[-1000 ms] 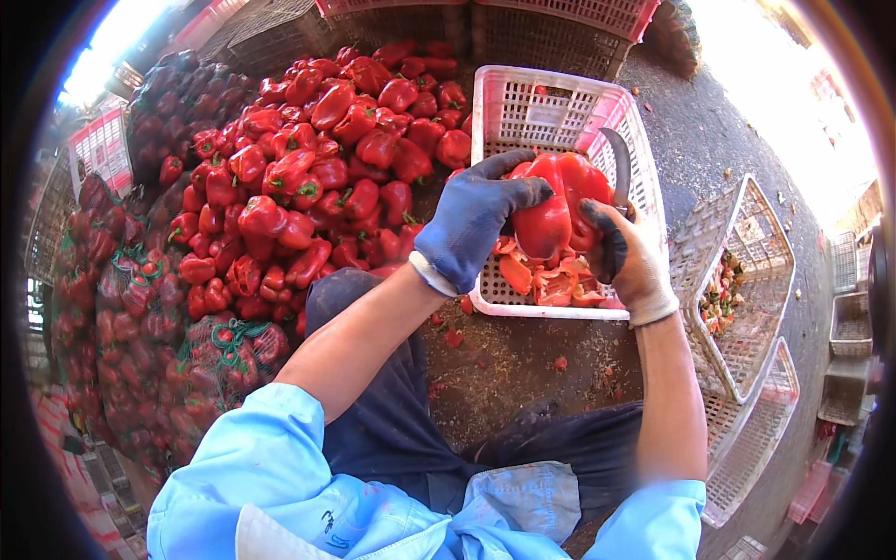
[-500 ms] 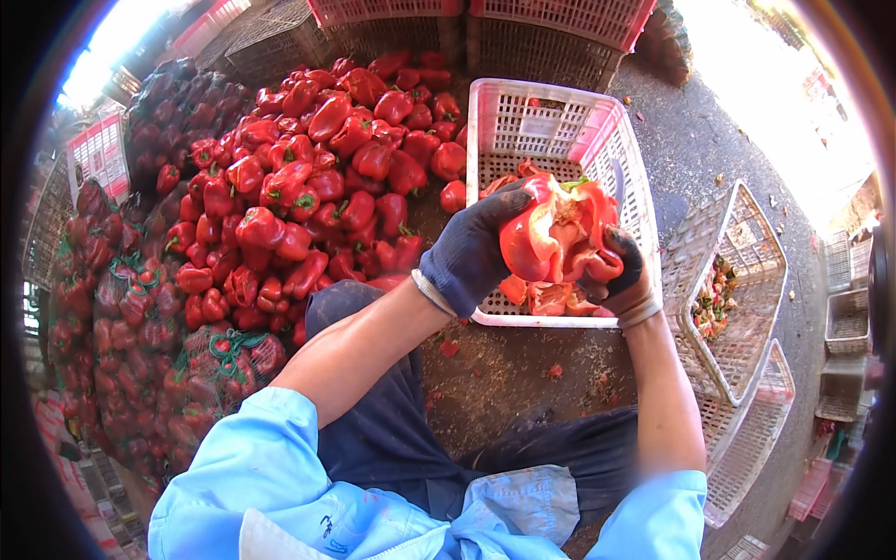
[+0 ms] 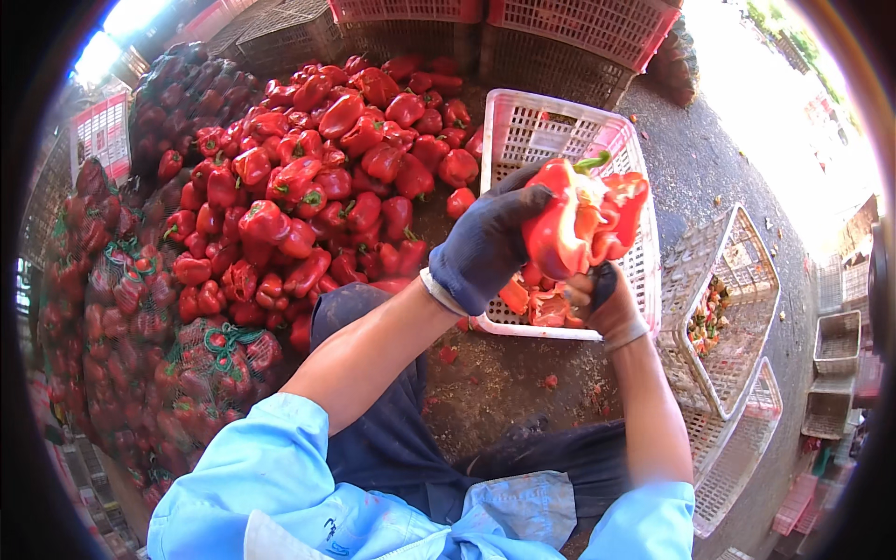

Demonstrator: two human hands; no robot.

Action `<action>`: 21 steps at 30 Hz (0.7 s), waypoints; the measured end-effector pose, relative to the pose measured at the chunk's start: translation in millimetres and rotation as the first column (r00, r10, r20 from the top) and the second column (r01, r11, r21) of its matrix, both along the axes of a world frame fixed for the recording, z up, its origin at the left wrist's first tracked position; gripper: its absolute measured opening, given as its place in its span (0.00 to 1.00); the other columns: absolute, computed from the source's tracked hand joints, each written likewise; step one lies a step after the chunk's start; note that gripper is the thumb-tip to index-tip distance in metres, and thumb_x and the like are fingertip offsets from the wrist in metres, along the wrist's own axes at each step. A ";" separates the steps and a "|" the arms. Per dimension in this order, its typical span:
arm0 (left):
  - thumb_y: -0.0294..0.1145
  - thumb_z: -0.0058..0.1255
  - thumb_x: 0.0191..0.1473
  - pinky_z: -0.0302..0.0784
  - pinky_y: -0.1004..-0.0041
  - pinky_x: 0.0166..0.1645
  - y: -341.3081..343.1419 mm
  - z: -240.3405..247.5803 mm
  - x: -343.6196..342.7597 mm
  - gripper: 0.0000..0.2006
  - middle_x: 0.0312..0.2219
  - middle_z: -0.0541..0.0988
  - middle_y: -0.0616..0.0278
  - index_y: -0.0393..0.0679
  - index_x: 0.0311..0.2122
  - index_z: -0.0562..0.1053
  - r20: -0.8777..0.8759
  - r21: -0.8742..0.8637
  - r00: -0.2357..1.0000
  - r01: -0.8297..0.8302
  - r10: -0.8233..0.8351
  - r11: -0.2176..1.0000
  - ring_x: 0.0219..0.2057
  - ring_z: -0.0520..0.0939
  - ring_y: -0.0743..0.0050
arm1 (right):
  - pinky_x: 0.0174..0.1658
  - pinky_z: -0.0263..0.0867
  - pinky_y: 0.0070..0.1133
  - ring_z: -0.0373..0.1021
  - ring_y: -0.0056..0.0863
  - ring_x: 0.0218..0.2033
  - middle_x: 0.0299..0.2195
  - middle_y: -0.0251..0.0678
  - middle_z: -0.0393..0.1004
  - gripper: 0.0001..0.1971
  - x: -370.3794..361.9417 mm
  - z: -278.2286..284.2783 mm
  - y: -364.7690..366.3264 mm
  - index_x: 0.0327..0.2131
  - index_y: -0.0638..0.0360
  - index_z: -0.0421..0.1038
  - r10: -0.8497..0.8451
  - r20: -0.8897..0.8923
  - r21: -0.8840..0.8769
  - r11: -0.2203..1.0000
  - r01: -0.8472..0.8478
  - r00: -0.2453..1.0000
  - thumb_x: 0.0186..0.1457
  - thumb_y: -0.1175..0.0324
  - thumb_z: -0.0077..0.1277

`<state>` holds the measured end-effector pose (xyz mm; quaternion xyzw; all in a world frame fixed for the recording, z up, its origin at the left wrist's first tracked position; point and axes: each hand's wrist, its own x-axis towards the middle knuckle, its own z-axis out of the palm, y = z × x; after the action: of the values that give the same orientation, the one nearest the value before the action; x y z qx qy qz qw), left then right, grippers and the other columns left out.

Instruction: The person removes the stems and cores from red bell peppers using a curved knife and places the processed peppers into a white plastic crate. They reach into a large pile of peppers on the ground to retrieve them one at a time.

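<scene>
My left hand [image 3: 481,245], in a dark blue glove, grips a torn-open red bell pepper [image 3: 560,229]. Its pale inner flesh faces right, and a green stem sticks up on top. Just below the pepper's lower right side is my right hand [image 3: 611,303], partly gloved with bare fingers showing. Those fingers are curled; what they hold, if anything, is hidden. Both hands are over a white and pink plastic crate [image 3: 644,233]. Opened red pepper pieces [image 3: 551,308] lie in the crate beneath the held pepper.
A big heap of whole red peppers [image 3: 299,177] lies to the left. Beside it stand net bags of peppers [image 3: 135,308]. Stacked crates [image 3: 569,33] are behind. At right, a tilted white crate [image 3: 737,308] holds green and red scraps [image 3: 707,317].
The pepper has turned in my left hand, so its green stem now stands up. My right hand has moved off the pepper's right side and down below it.
</scene>
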<state>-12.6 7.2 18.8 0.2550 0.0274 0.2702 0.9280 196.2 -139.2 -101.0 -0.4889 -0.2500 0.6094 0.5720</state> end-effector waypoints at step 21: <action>0.32 0.68 0.49 0.83 0.58 0.49 -26.3 -9.7 -3.0 0.34 0.48 0.82 0.46 0.47 0.63 0.70 -0.164 0.976 0.732 0.220 0.662 -0.001 0.46 0.85 0.45 | 0.17 0.58 0.15 0.67 0.14 0.16 0.20 0.25 0.73 0.15 -40.6 126.4 10.8 0.39 0.52 0.76 -0.250 0.388 -0.212 0.912 0.350 0.887 0.63 0.52 0.60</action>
<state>-15.6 -19.1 9.0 0.8785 0.1752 0.2697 0.3532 155.6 -128.4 25.4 -0.6978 -0.1815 0.4441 0.5319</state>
